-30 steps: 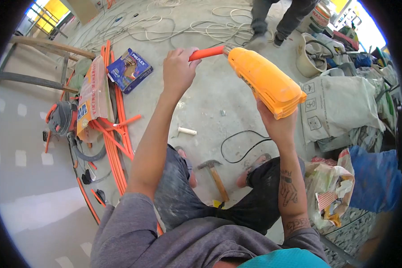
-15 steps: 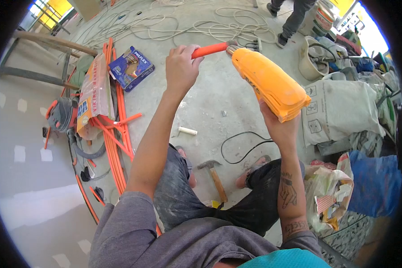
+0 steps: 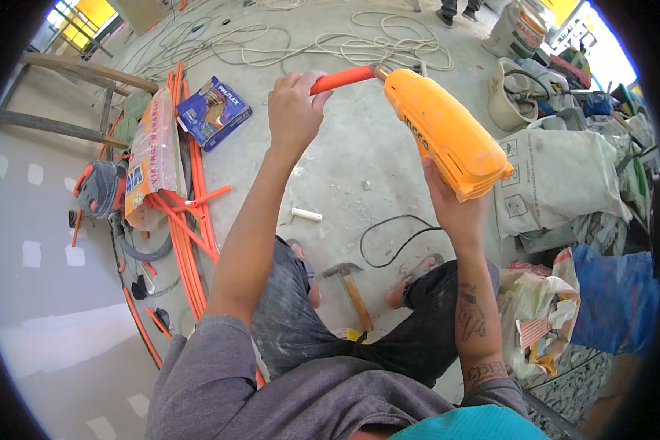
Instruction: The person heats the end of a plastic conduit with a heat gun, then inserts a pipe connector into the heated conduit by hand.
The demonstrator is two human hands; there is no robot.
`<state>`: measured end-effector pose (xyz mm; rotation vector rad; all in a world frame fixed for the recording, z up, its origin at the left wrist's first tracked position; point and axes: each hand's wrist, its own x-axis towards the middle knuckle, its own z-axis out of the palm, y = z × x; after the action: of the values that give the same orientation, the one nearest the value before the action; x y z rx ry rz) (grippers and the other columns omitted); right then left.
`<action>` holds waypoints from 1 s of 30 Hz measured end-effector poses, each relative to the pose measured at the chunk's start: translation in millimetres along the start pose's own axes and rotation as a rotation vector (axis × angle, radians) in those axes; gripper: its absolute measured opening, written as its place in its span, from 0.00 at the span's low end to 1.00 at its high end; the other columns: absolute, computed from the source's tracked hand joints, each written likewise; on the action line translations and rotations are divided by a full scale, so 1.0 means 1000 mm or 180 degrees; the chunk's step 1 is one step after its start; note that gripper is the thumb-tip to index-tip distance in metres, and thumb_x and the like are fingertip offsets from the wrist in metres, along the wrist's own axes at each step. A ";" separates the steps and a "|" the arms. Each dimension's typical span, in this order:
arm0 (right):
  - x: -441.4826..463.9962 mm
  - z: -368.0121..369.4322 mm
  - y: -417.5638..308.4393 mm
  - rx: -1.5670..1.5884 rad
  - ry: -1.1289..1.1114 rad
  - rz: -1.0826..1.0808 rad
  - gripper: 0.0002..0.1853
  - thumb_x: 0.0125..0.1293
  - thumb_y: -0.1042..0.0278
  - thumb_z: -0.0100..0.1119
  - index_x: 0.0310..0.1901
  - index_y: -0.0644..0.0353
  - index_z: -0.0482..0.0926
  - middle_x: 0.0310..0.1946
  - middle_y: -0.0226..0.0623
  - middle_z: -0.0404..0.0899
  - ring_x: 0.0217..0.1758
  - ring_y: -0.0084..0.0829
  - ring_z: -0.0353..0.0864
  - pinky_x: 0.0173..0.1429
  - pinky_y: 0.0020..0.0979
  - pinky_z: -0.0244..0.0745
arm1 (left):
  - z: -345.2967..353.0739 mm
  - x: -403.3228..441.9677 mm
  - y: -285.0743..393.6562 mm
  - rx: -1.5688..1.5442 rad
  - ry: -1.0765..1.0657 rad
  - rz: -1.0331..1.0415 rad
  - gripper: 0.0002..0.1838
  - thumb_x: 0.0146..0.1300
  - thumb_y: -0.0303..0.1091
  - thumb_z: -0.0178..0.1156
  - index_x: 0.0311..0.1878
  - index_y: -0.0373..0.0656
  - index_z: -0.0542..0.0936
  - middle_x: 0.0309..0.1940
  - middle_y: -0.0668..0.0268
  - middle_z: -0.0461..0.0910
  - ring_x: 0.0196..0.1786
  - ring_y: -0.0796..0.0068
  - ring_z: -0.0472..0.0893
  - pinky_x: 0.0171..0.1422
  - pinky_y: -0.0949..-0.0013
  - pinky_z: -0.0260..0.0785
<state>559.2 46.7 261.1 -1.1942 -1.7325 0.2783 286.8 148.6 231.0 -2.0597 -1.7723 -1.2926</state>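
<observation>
My left hand (image 3: 295, 110) is closed around an orange plastic pipe (image 3: 342, 78), held out to the right above the floor. The pipe's far end meets the metal nozzle (image 3: 382, 72) of a yellow-orange heat gun (image 3: 447, 128); whether they touch I cannot tell. My right hand (image 3: 451, 194) grips the heat gun from below, its fingers mostly hidden behind the body. A black cord (image 3: 389, 227) loops on the floor under that hand. Between my feet lies a claw hammer (image 3: 356, 297) with a wooden handle, and a short white tube (image 3: 306, 215) rests further forward.
Orange pipes (image 3: 192, 275), a printed sack (image 3: 152, 161) and a blue box (image 3: 214, 114) lie on the left. Pale cable coils (image 3: 389, 48) spread ahead. A white sack (image 3: 565, 180), a bucket (image 3: 511, 95) and a plastic bag (image 3: 539, 315) stand right. Another person's legs (image 3: 458, 9) show beyond.
The heat gun and pipe end have shifted slightly, the gun turning so more of its side lettering shows. The other person has stepped farther away. Both hands keep their holds.
</observation>
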 end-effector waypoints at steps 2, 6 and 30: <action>-0.002 0.001 0.005 0.0164 -0.0080 0.0253 0.15 0.59 0.73 0.70 0.48 0.61 0.82 0.42 0.38 0.87 0.47 0.39 0.87 0.53 0.35 0.78 | -0.001 0.001 0.001 -0.0012 0.0001 0.0008 0.16 0.60 0.38 0.69 0.52 0.49 0.85 0.41 0.65 0.81 0.47 0.60 0.78 0.51 0.57 0.68; -0.001 0.000 -0.003 0.0015 -0.0055 0.0100 0.15 0.59 0.73 0.69 0.49 0.62 0.82 0.42 0.38 0.86 0.46 0.39 0.87 0.53 0.35 0.78 | -0.001 0.001 0.003 0.0048 -0.0041 -0.0028 0.16 0.60 0.37 0.69 0.52 0.49 0.85 0.40 0.65 0.81 0.48 0.61 0.78 0.51 0.57 0.68; -0.003 0.005 0.012 0.0462 -0.0047 0.0298 0.15 0.58 0.74 0.71 0.47 0.62 0.82 0.43 0.38 0.85 0.46 0.38 0.86 0.55 0.35 0.76 | -0.002 -0.003 0.021 -0.0633 -0.0915 -0.1185 0.16 0.73 0.36 0.54 0.54 0.32 0.73 0.45 0.42 0.81 0.50 0.43 0.81 0.54 0.49 0.73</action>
<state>562.7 51.9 249.4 -1.1708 -1.6419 0.4625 304.4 139.1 239.4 -2.1848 -2.3310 -1.3656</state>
